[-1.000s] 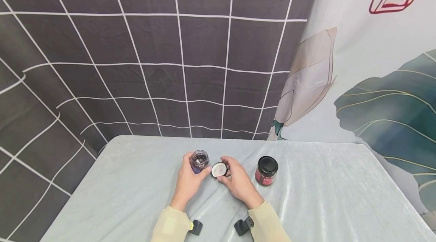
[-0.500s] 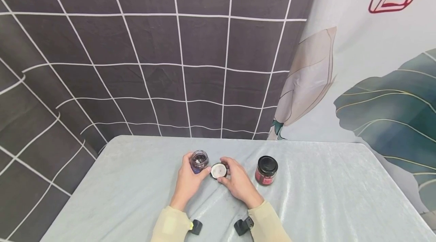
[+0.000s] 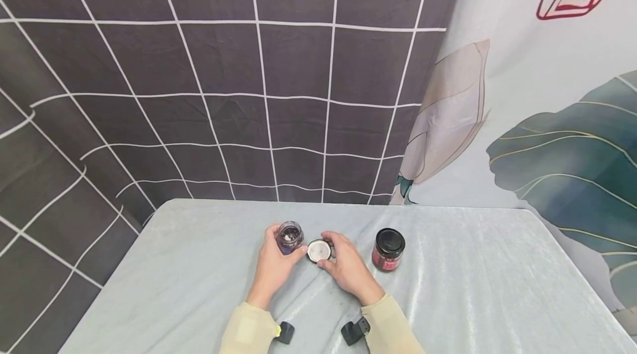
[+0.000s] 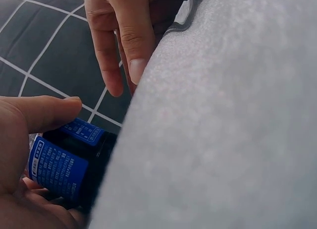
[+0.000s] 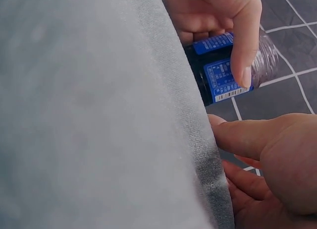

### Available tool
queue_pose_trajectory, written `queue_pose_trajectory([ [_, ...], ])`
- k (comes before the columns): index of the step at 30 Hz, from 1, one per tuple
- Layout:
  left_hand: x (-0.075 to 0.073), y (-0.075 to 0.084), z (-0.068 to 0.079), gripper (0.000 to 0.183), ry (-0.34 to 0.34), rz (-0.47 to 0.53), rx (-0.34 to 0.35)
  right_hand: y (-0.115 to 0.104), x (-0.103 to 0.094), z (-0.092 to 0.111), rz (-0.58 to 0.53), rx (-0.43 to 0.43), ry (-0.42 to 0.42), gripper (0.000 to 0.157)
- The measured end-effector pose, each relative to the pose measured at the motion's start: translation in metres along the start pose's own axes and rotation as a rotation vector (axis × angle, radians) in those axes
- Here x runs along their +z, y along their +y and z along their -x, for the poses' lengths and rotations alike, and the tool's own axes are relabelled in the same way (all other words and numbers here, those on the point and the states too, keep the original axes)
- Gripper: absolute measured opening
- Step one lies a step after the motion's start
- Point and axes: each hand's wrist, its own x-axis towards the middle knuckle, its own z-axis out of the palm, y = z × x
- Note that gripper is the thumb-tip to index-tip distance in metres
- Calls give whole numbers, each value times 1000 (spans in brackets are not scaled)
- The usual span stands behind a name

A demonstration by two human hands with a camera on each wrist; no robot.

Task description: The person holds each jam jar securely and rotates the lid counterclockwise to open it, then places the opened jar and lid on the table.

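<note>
My left hand (image 3: 275, 263) grips a small open glass jar (image 3: 290, 238) with dark contents, its thumb along the side nearest the lid. The jar's blue printed label (image 4: 62, 164) shows in the left wrist view, and its clear threaded neck (image 5: 265, 60) in the right wrist view. Just to the right, my right hand (image 3: 348, 268) holds a round lid (image 3: 318, 251) by its edge between thumb and fingers. The lid's pale inside faces up and its rim is dark. Neither wrist view shows the lid; pale cloth blocks part of both.
A second jar (image 3: 389, 250) with a black lid and red label stands upright to the right of my right hand. Pale grey cloth covers the table (image 3: 478, 276). Behind it hangs a dark gridded backdrop (image 3: 298, 66), with a leaf-patterned white one (image 3: 458, 149) at the right.
</note>
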Motion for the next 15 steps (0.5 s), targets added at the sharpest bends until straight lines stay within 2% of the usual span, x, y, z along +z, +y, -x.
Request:
queue_pose_trajectory([
  [15,-1,-2,-1,77,-10,5,-8,0,2,0,21,-13,19,55],
])
